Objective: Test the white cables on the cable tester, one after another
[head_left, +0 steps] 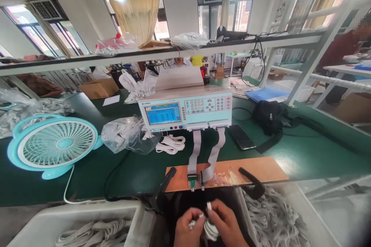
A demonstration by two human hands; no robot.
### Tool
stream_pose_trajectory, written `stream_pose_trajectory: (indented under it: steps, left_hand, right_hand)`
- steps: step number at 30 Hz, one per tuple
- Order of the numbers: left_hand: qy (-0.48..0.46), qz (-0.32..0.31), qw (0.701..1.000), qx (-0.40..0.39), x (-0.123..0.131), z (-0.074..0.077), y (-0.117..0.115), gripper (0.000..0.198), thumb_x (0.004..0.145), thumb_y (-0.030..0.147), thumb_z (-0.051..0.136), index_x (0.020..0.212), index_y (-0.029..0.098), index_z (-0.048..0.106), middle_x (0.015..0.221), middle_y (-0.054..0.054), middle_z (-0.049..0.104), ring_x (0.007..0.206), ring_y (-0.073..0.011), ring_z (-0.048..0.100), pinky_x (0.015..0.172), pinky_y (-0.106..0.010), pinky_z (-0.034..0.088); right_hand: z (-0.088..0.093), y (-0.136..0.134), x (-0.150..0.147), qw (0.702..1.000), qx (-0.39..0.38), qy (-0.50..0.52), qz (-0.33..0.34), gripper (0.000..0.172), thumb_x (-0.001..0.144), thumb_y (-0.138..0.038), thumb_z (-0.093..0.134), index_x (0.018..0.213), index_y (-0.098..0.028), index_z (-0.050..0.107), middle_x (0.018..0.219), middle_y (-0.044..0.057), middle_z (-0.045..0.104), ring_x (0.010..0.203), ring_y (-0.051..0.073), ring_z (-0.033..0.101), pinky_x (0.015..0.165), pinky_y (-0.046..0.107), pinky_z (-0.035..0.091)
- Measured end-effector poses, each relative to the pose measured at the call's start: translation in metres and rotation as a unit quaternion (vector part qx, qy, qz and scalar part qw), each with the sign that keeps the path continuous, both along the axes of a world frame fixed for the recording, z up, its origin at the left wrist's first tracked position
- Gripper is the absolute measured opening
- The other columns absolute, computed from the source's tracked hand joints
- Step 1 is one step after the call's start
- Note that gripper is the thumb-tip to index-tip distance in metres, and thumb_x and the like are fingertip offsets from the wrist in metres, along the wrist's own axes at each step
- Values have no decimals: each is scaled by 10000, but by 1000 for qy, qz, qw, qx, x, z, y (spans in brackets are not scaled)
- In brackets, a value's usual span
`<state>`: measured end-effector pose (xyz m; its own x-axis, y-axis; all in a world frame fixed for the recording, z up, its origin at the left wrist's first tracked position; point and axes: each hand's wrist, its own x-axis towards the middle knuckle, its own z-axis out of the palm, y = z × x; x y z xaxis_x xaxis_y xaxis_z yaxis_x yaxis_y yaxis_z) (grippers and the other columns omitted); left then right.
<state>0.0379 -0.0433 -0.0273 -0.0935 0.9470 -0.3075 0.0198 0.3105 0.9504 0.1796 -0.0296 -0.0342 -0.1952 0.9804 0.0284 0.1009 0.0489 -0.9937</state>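
Low in the view, my left hand (189, 227) and my right hand (225, 222) are close together, both closed on a bundled white cable (211, 232). A white plug end sticks up from the right fingers, and another pale tip shows at the left fingertips. Just beyond them, a wooden board (232, 170) lies along the bench edge. On it, two small sockets, a green circuit board (192, 183) and a second one beside it, end grey ribbon cables (194, 150). These ribbons run up to a white cable tester (208, 104) with a lit blue screen.
A light-blue fan (65, 142) stands at left. White bins of coiled cables sit at lower left (87, 208) and lower right (301, 197). A phone (241, 137), black bag (268, 117), coiled white cable (171, 144) and plastic bag (121, 135) lie on the bench. Black clamps grip the board.
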Motion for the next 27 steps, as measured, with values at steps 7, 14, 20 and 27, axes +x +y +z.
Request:
stream_pose_trajectory:
  steps: [7, 14, 20, 27]
  left_hand:
    - [-175, 104, 977, -61, 10, -10, 9, 375, 546, 440, 723, 752, 144, 619, 437, 52, 510, 332, -60, 400, 329, -155, 294]
    - [-178, 87, 977, -77, 6, 2, 12, 405, 561, 471, 712, 773, 141, 612, 445, 51, 500, 333, -49, 383, 316, -140, 279]
    - [-50, -87, 995, -14, -15, 17, 20, 327, 717, 464, 576, 638, 146, 571, 467, 50, 445, 354, -63, 417, 317, -144, 314]
    - [-46, -45, 998, -7, -18, 14, 28, 253, 756, 384, 517, 688, 148, 577, 515, 46, 468, 359, -63, 419, 309, -146, 298]
  right_hand:
    - [11, 20, -17, 991, -76, 99, -41, 360, 747, -492, 574, 660, -143, 574, 578, -16, 476, 538, 117, 414, 504, 223, 350]
    - [10, 25, -20, 984, -105, 132, -53, 355, 697, -490, 623, 645, -143, 571, 554, -27, 473, 502, 104, 402, 479, 218, 342]
    - [14, 28, -25, 962, -183, 193, -55, 341, 622, -447, 692, 594, -140, 546, 506, -38, 470, 465, 90, 392, 474, 217, 328]
    - [12, 27, -29, 947, -205, 243, -47, 297, 676, -415, 668, 676, -132, 578, 528, -26, 500, 467, 95, 403, 471, 217, 319]
